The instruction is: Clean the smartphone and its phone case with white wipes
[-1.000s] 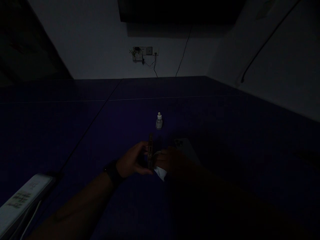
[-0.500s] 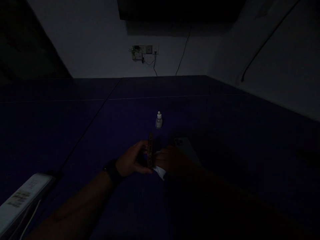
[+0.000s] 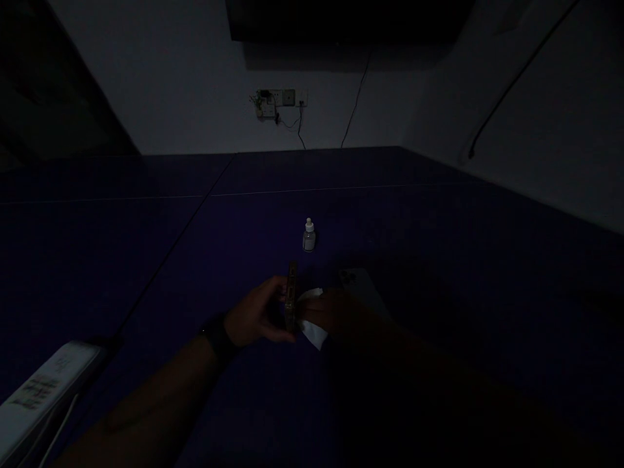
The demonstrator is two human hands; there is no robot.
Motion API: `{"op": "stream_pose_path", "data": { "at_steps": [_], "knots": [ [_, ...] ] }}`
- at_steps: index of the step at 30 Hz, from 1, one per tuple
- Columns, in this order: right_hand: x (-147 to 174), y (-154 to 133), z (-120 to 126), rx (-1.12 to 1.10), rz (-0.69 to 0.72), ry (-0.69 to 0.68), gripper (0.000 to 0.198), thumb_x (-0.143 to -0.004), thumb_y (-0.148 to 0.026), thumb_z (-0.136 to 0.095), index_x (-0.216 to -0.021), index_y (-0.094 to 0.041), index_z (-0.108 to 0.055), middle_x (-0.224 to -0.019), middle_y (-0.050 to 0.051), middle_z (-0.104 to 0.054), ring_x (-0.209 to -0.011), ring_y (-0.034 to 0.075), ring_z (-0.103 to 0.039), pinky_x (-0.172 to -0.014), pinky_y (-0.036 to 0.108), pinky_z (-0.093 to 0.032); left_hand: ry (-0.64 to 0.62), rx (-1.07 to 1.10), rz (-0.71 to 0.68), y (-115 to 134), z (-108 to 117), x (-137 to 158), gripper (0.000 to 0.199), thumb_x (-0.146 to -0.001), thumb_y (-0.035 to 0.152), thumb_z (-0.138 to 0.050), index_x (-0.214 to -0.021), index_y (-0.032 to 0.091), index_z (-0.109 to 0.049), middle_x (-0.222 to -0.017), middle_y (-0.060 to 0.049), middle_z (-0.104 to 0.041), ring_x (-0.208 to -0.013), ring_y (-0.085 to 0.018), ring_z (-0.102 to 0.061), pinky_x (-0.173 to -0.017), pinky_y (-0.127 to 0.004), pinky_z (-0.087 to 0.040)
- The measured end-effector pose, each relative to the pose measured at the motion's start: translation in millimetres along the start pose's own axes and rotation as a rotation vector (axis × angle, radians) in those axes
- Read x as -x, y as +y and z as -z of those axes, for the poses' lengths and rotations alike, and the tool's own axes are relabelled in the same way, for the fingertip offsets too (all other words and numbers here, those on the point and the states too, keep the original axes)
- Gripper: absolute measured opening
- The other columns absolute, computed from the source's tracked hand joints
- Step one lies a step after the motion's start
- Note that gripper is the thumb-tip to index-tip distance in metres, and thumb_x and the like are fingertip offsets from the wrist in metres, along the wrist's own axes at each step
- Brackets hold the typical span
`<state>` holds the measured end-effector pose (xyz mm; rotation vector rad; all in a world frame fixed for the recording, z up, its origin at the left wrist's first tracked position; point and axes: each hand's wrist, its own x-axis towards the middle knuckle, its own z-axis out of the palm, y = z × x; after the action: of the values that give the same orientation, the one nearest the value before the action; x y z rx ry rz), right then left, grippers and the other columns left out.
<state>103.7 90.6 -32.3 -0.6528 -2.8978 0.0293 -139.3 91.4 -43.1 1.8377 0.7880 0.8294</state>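
Head view, dim light. Case stands edge-on, held up between the two hands above a purple surface; cannot tell whether this is floor or tabletop. Left hand: fingers clamped on the case, the thumb at its near end, the others curled round its left side farther up. Right hand: fingers together over a white cloth, gripping it at the case's right side; whether cloth and case touch all along cannot be told.

Handling, judged: case light, thin, fairly stiff; broad faces probably smooth and apt to slip, especially if damp. Best hold is by the long edges, clear of the cut-outs in the narrow rim. Cloth limp, near weightless, folds freely; pinch flat, away from loose corners.

Materials and shapes: case rim brownish, maybe glossy, with small openings. Cloth matte, its lower corner pointed. Bottle upright just beyond the case: clear body, pale label, white collar, rounded dropper bulb; probably easy to tip. Phone lies flat by the right hand, grey, lens cluster at its far end; likely hard, slick, breakable. Power strip, near left: long white block, printed markings.
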Motion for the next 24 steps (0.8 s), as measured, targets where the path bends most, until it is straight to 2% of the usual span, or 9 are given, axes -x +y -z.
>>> {"op": "stream_pose_path", "data": {
  "at_steps": [3,8,12,16,18,21,24],
  "knots": [
    [0,-2,2,0.044,-0.02,0.007,0.022,-0.096,-0.016,-0.055,-0.115,-0.018,-0.066,-0.104,0.006,-0.073,-0.081,0.018,-0.066,-0.067,0.03,-0.046,-0.001,0.02,0.004,0,0,0,0.091,-0.053,0.051,-0.094,-0.13,0.026,-0.052,-0.119,-0.006,-0.063,-0.112,-0.029,-0.059,-0.095,-0.043,-0.049],
    [-1,-8,0,0.044,0.092,0.018,0.018,-0.097,-0.016,-0.052,-0.108,-0.019,-0.066,-0.104,0.005,-0.073,-0.084,0.018,-0.066,-0.066,0.03,-0.044,-0.001,0.013,0.017,-1,0,1,0.091,-0.053,0.051,-0.094,-0.13,0.024,-0.052,-0.117,-0.007,-0.063,-0.108,-0.029,-0.059,-0.092,-0.041,-0.049],
    [1,-5,1,0.025,0.1,0.019,0.018,-0.097,-0.018,-0.053,-0.111,-0.021,-0.064,-0.112,0.004,-0.073,-0.087,0.018,-0.067,-0.065,0.032,-0.045,0.0,-0.009,0.008,0,2,1,0.09,-0.053,0.05,-0.094,-0.128,0.023,-0.053,-0.116,-0.007,-0.064,-0.109,-0.03,-0.059,-0.092,-0.041,-0.049],
    [7,2,7,0.037,0.038,0.118,0.029,-0.096,-0.017,-0.052,-0.124,-0.02,-0.061,-0.123,0.007,-0.071,-0.097,0.02,-0.066,-0.075,0.033,-0.047,-0.019,0.001,-0.027,2,5,-2,0.086,-0.054,0.047,-0.094,-0.125,0.023,-0.053,-0.118,-0.008,-0.065,-0.11,-0.03,-0.06,-0.093,-0.042,-0.049],
    [9,2,11,0.106,0.019,0.148,0.034,-0.097,-0.016,-0.05,-0.129,-0.019,-0.058,-0.126,0.008,-0.069,-0.095,0.02,-0.065,-0.076,0.034,-0.046,-0.018,0.022,-0.048,3,6,-3,0.085,-0.057,0.049,-0.093,-0.127,0.022,-0.052,-0.12,-0.009,-0.065,-0.109,-0.03,-0.061,-0.093,-0.043,-0.05],
    [7,-2,15,0.231,0.045,0.102,0.028,-0.098,-0.014,-0.048,-0.123,-0.019,-0.062,-0.124,0.008,-0.07,-0.081,0.018,-0.061,-0.069,0.034,-0.043,-0.02,0.067,-0.06,4,5,-3,0.086,-0.063,0.053,-0.089,-0.133,0.021,-0.049,-0.119,-0.01,-0.064,-0.105,-0.029,-0.062,-0.092,-0.043,-0.051],
    [1,-7,16,0.273,0.077,0.055,0.023,-0.1,-0.013,-0.046,-0.111,-0.018,-0.066,-0.118,0.007,-0.071,-0.082,0.018,-0.058,-0.068,0.034,-0.041,-0.004,0.118,-0.063,4,4,-2,0.089,-0.066,0.056,-0.087,-0.136,0.021,-0.046,-0.116,-0.01,-0.065,-0.101,-0.028,-0.063,-0.09,-0.042,-0.052]
  ]
}}
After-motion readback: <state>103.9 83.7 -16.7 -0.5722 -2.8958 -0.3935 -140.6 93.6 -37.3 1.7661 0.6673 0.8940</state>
